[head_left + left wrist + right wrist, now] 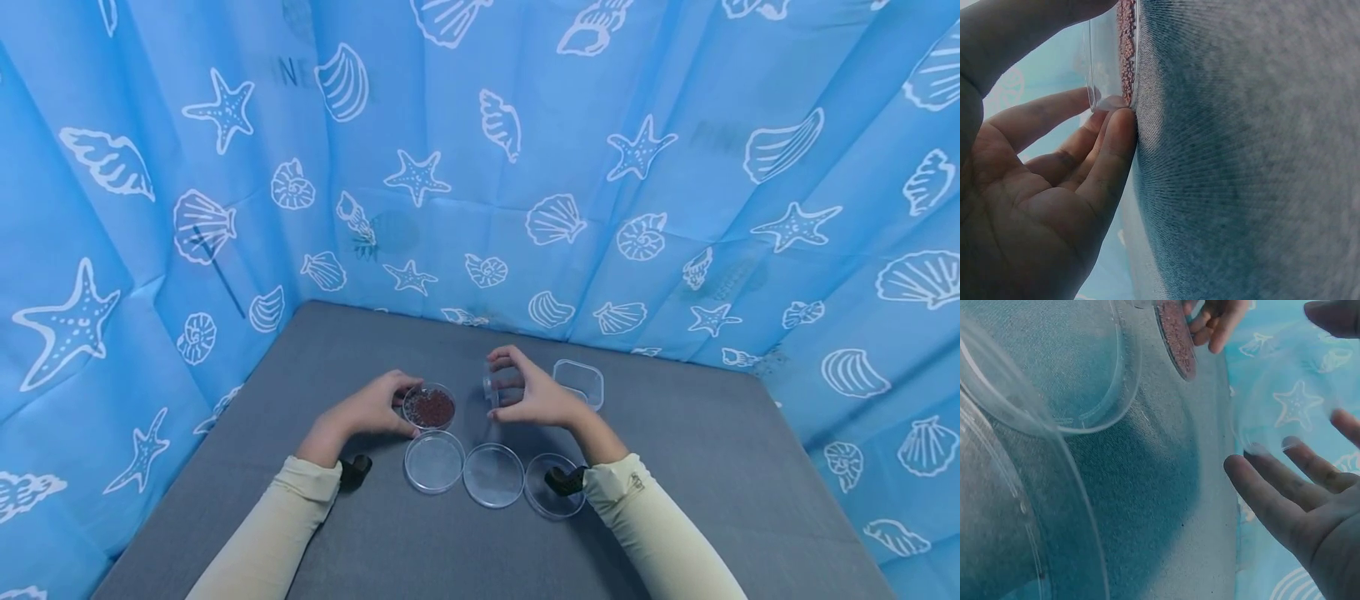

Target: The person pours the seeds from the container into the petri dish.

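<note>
A round transparent petri dish of reddish-brown granules sits on the grey table. My left hand grips its left side, fingers at the far rim and thumb at the near rim. In the left wrist view that hand has its thumb low against the dish wall. To the right, my right hand holds a see-through round dish piece up on edge, between thumb and spread fingers. The right wrist view shows this disc faintly, with fingertips at its edge.
Three transparent petri dish pieces lie in a row nearer me: left, middle and right, the last partly under my right wrist. A rectangular plastic container stands behind my right hand. A blue shell-print curtain borders the table.
</note>
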Tool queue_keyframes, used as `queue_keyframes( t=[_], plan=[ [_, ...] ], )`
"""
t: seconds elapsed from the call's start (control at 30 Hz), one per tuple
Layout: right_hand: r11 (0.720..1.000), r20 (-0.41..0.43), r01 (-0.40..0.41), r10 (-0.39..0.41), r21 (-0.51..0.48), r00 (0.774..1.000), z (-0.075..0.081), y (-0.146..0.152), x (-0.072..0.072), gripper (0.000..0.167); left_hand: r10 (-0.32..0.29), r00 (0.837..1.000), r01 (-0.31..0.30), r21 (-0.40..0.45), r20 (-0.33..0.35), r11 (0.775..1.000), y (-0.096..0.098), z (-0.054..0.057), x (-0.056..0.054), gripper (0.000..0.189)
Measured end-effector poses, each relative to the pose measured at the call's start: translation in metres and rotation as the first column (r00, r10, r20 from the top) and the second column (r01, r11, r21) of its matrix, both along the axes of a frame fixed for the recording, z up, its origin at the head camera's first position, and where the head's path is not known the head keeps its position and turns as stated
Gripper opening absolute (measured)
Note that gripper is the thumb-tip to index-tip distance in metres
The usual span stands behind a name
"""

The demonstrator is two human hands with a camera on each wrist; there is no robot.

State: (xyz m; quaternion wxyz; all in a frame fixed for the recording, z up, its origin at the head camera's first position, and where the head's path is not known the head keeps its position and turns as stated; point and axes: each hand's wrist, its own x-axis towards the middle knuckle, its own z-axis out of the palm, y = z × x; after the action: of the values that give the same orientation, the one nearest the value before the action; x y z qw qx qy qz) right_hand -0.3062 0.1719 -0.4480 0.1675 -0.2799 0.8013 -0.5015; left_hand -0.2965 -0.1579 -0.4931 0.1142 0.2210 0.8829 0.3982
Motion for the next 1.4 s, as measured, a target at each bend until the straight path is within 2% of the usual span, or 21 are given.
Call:
queue_keyframes(
  t=[0.2,0.37,0.5,0.7,0.87,1.17,1.4],
  plan=[
    [0.987,-0.154,-0.013,0.039,0.162,0.987,-0.003,-0.011,-0.002,0.084,0.003,1.000,-0.003,-0.011,0.012,1.000,0.000,0.000,-0.002,0.092],
    [0.956,-0.267,0.014,0.067,0.293,0.961,-0.003,-0.026,-0.001,0.082,0.002,1.000,-0.002,-0.008,0.024,1.000,0.000,-0.001,-0.003,0.091],
    [0.928,-0.314,0.041,0.084,0.371,0.946,-0.001,-0.040,-0.002,0.078,0.004,0.999,-0.004,-0.006,0.037,1.000,-0.001,0.000,-0.002,0.093],
    [0.904,-0.283,0.015,0.118,0.426,0.952,-0.001,-0.057,-0.007,0.070,0.017,0.999,-0.017,-0.008,0.040,1.000,0.001,0.002,0.000,0.096],
    [0.891,-0.274,-0.037,0.178,0.453,0.945,-0.003,-0.067,-0.013,0.062,0.017,0.999,-0.017,0.008,0.037,1.000,0.002,0.003,0.002,0.099],
    [0.900,-0.250,-0.067,0.191,0.431,0.949,-0.005,-0.072,-0.020,0.060,0.016,1.000,-0.017,0.008,0.021,1.000,0.003,0.002,0.002,0.099],
    [0.901,-0.227,-0.109,0.221,0.421,0.948,-0.005,-0.078,-0.021,0.061,0.018,0.999,-0.018,0.015,0.033,1.000,0.003,0.003,0.003,0.097]
  ],
)
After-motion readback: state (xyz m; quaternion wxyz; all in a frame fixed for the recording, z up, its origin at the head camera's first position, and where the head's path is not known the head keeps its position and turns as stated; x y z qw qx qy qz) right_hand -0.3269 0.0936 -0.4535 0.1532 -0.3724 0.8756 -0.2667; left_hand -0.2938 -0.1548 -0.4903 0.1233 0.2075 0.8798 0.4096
